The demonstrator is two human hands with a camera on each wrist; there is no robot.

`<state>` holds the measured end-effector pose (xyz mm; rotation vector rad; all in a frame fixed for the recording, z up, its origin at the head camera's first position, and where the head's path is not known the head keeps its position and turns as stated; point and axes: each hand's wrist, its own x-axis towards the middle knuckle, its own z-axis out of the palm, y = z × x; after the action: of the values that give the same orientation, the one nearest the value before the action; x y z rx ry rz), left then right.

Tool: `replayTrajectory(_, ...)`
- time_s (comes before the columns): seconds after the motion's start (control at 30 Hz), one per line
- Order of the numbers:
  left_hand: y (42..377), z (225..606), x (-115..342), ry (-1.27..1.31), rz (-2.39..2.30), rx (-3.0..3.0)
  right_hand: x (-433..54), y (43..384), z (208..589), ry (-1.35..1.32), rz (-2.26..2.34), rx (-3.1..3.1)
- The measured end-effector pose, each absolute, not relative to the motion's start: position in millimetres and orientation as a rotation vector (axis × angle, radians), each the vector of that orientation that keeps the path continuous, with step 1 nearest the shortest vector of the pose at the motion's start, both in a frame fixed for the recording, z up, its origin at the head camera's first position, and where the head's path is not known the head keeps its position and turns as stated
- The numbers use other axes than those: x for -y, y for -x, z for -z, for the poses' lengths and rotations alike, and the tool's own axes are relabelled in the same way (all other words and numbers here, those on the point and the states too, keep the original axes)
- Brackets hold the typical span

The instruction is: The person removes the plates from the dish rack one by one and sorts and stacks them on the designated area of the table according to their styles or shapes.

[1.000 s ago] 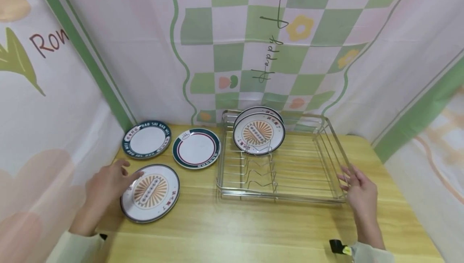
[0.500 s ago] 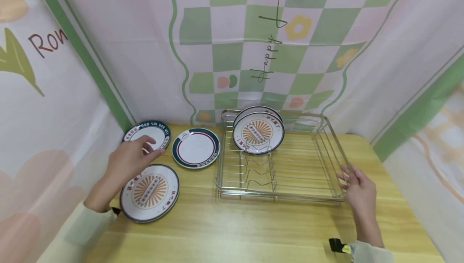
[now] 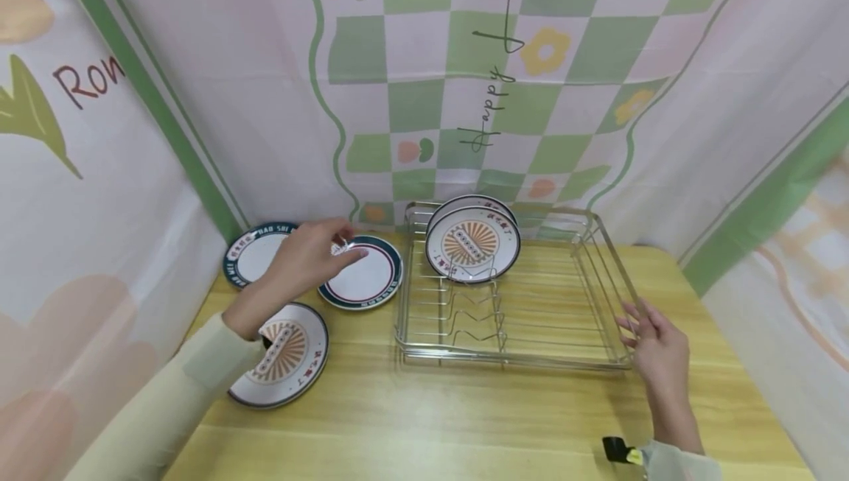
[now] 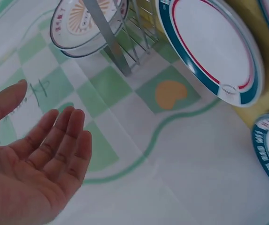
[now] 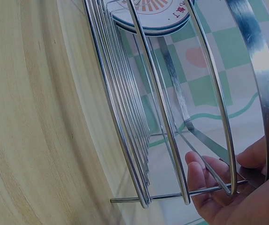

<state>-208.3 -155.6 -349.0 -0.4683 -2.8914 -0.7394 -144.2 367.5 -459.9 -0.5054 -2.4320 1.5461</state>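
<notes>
Head view: the left hand (image 3: 304, 258) is loose and holds nothing, with its fingertips over the left part of the red-ring plate (image 3: 368, 275). The right hand (image 3: 663, 352) grips the right end of the wire rack (image 3: 464, 355). The red-ring plate lies flat on the tabletop (image 3: 424, 429), just beside the rack's left side. Partly behind the left hand is a letter plate (image 3: 252, 256) with a green rim. Nearer the person, the left arm partly hides a sun plate (image 3: 301, 352). Two tilted plates (image 3: 472, 245) stand in the rack's back left part.
</notes>
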Motion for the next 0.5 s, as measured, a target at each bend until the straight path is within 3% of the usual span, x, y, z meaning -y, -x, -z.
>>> replayTrajectory(0.5,265,337,93,0.766,0.849,2.921,-368,144,460,0.538,-1.615,2.394)
